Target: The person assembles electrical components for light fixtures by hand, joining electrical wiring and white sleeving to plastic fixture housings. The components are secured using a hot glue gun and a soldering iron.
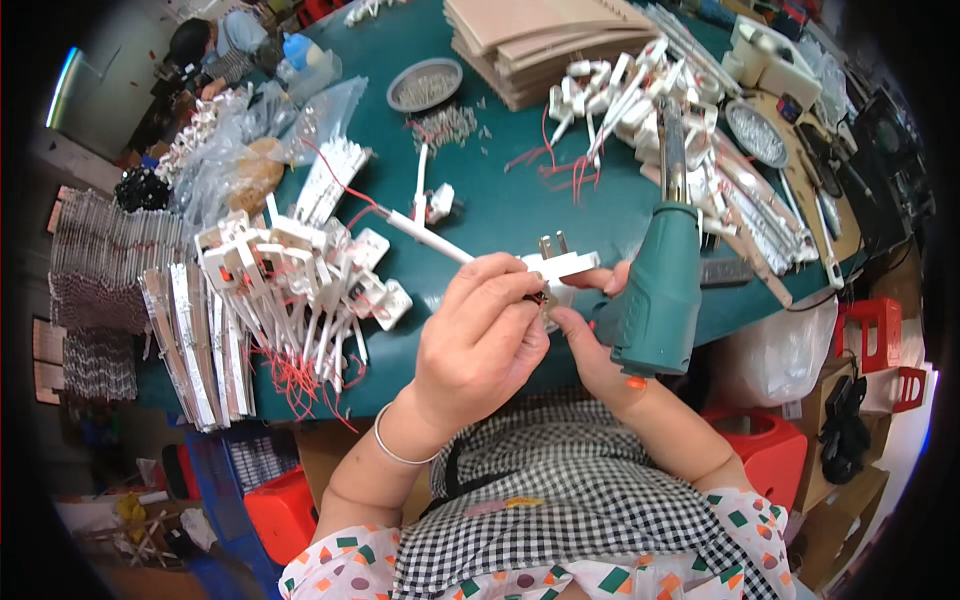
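Note:
Both hands meet in front of my body at a white plug [562, 267] with metal prongs pointing up. My left hand [480, 325] is closed, its fingertips pressed to the plug's left side. A white tube [428, 237] sticks out past the left knuckles, with red wires at its far end. My right hand [598, 345] pinches the plug's right side between thumb and fingers. A green tool with a metal barrel [660, 290], like a heat gun, stands in front of the right hand and hides part of it. Small details between the fingertips are hidden.
White plug assemblies with red wires [300, 270] are heaped at left, and another pile [620, 100] lies at far right. A grey bowl [425, 85] of small parts stands at the back beside stacked brown boards [540, 40]. A metal dish [757, 133] sits at right.

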The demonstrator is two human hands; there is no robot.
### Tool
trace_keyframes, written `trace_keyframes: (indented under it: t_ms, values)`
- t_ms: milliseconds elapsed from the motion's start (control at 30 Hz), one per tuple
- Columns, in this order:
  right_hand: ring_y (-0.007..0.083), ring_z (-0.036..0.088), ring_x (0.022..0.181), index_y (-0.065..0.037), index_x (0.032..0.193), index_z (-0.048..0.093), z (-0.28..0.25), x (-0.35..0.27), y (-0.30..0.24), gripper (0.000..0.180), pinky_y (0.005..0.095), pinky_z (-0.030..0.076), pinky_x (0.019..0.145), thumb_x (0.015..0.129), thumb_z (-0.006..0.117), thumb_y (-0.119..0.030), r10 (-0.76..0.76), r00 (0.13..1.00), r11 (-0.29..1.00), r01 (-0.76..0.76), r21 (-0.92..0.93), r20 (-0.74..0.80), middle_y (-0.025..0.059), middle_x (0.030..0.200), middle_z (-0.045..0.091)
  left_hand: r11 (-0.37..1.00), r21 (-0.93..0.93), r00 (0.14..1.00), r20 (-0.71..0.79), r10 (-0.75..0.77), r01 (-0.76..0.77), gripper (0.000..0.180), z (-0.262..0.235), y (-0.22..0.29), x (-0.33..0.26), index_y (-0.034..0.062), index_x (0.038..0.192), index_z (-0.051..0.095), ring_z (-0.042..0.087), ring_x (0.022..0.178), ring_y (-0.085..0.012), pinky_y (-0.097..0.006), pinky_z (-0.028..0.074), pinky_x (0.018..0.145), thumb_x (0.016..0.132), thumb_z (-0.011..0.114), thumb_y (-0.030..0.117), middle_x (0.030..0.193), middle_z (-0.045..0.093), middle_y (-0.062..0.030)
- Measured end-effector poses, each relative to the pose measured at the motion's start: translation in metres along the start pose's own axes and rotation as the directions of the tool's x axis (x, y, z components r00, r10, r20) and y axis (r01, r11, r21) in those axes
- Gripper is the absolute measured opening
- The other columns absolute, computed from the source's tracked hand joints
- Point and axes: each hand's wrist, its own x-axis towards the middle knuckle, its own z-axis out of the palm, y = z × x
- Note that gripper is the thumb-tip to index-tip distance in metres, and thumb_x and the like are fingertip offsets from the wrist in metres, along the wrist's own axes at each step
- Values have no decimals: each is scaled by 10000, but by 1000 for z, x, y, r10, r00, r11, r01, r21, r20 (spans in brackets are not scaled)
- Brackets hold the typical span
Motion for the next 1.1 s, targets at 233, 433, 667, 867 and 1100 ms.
trace_keyframes:
  t_ms: [233,433,667,867,1100]
  values:
    - [176,636,849,23,1028,574,9,7,-2,302,267,515,745,754,684,82,100,976,974,-57,218,-196,81,995,656,997,56,998,50,42,-45,154,9,-5,-6,-16,736,597,630,863,-316,-387,540,752,616,675,-72,894,647,-118]
    - [187,630,954,12,1127,468,4,9,17,396,300,493,832,782,658,57,-40,994,997,33,-69,-106,111,1047,637,985,40,982,99,163,-167,179,10,1,-7,-40,787,626,635,884,-301,-374,545,764,627,708,-41,926,648,-120]
    - [207,611,999,31,1086,533,9,18,15,374,324,491,884,746,628,157,82,977,961,-25,276,-197,131,1086,605,940,79,934,167,316,-332,165,7,-14,8,-57,810,634,632,911,-297,-353,552,752,658,695,-33,929,638,-117]
    - [157,585,915,-16,1015,550,6,8,8,375,282,473,795,696,688,125,164,967,971,-123,203,-195,66,996,596,932,84,921,203,332,-354,202,12,-18,7,-66,830,645,636,931,-300,-374,560,804,646,714,-16,917,649,-121]
    - [161,593,854,-14,1095,483,9,20,-1,460,265,481,745,699,672,123,82,959,958,-1,287,-272,68,963,583,940,54,932,161,325,-337,214,15,-9,11,-59,834,648,640,938,-294,-374,549,867,642,731,-15,927,657,-118]
